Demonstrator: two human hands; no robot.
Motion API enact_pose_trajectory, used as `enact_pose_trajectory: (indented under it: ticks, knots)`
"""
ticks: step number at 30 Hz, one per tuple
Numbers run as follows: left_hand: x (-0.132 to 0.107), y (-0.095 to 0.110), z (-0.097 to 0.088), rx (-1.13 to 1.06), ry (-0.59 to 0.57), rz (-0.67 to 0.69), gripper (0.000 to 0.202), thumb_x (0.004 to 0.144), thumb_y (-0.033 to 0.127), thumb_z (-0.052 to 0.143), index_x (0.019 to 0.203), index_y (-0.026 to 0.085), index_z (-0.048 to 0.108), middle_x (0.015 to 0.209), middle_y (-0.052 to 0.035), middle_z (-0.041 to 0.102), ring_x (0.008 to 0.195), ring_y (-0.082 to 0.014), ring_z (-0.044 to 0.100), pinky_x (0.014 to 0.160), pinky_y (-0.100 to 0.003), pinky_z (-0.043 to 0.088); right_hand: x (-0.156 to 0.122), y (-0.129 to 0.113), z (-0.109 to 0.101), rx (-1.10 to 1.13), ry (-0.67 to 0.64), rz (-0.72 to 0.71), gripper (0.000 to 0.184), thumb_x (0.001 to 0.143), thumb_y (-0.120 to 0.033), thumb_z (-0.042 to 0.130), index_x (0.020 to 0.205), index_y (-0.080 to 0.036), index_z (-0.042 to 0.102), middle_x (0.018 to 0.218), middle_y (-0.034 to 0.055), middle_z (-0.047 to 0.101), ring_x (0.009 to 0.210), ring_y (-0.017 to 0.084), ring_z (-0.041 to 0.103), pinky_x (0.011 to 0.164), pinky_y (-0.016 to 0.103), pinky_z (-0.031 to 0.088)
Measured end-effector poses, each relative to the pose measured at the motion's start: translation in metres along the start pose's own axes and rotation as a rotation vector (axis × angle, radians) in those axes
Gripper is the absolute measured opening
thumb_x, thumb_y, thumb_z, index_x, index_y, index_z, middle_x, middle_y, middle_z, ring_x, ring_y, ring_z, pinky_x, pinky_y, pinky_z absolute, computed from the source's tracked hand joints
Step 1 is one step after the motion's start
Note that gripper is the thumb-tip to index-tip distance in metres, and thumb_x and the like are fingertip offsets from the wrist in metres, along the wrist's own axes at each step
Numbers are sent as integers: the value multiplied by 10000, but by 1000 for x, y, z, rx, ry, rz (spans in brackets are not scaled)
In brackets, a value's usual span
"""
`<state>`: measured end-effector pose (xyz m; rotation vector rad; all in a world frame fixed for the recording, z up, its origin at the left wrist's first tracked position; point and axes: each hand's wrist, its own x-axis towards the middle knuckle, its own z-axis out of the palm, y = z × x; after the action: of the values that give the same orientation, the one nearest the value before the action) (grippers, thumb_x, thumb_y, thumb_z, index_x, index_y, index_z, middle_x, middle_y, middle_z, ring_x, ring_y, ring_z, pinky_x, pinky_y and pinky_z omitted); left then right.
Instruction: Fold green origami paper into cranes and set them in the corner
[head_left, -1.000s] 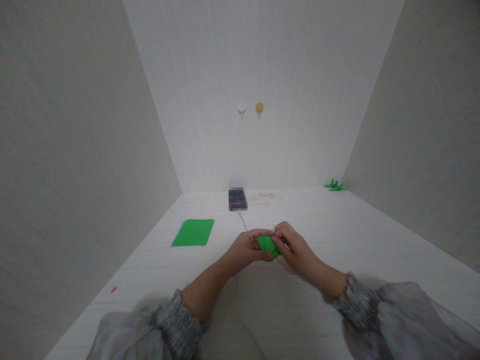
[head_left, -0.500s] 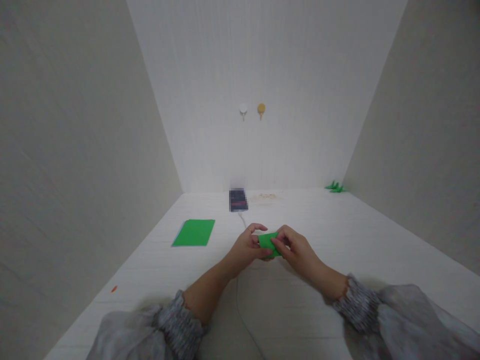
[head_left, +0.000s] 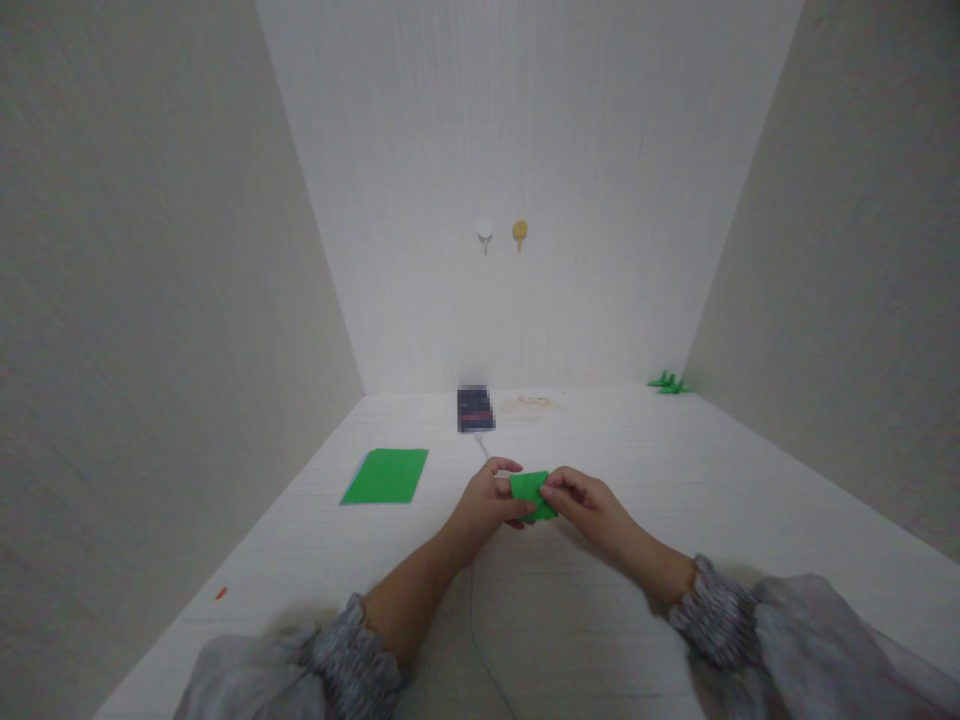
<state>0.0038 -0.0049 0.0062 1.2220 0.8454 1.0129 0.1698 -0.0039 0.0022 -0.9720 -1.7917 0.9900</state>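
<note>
A small piece of folded green paper (head_left: 527, 487) is held between my two hands above the white table. My left hand (head_left: 489, 502) grips its left side, thumb across the front and the index finger raised over the top edge. At the upper right edge my right hand (head_left: 582, 500) pinches the paper between thumb and fingers. The fingertips cover parts of the paper, so its folds are only partly visible.
A stack of green paper sheets (head_left: 386, 476) lies on the left. Behind my hands sits a blurred dark device (head_left: 475, 409) with a white cable (head_left: 480, 640) running toward me. Folded green pieces (head_left: 667, 383) rest at the back right; a small orange bit (head_left: 221, 593) lies front left.
The view has tilted up slightly, so everything sits a little lower. Both hands still hold the green paper; my right fingers have shifted a little along its edge.
</note>
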Motion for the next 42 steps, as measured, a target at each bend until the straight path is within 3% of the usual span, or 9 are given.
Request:
enact_pose_trajectory:
  ticks: [14,20,30,35,42]
  knots:
    - [1,5,4,5,19,55,495,533,217,721,875,171,366,587,20,598,511,-128,566,490,-228,406,4,2,4,70,117,50,195,701,-346,519,617,-187,442,515,-41,456,480,105,438,458,225,334]
    - [0,6,6,-13,4,54,485,543,206,706,870,176,348,622,3,613,537,-142,581,491,-228,398,3,-8,7,180,101,99,180,682,-315,526,616,-190,413,530,-30,521,494,119,512,486,241,379]
    - [2,0,1,18,33,26,463,531,175,699,856,169,369,611,17,606,483,-108,548,452,-202,378,3,-3,4,239,61,143,186,647,-302,588,593,-178,460,524,-24,558,493,120,531,498,247,405]
    - [3,-1,3,62,25,5,346,582,256,671,796,146,423,593,6,600,491,-111,553,453,-208,387,3,-4,5,201,52,140,202,635,-329,602,602,-172,480,541,-14,578,507,125,543,505,248,420]
    - [4,-4,3,4,5,21,343,557,284,686,767,139,458,596,4,601,519,-125,574,483,-218,398,3,-3,5,211,61,142,187,641,-318,601,616,-168,492,545,-5,588,512,125,542,505,244,409]
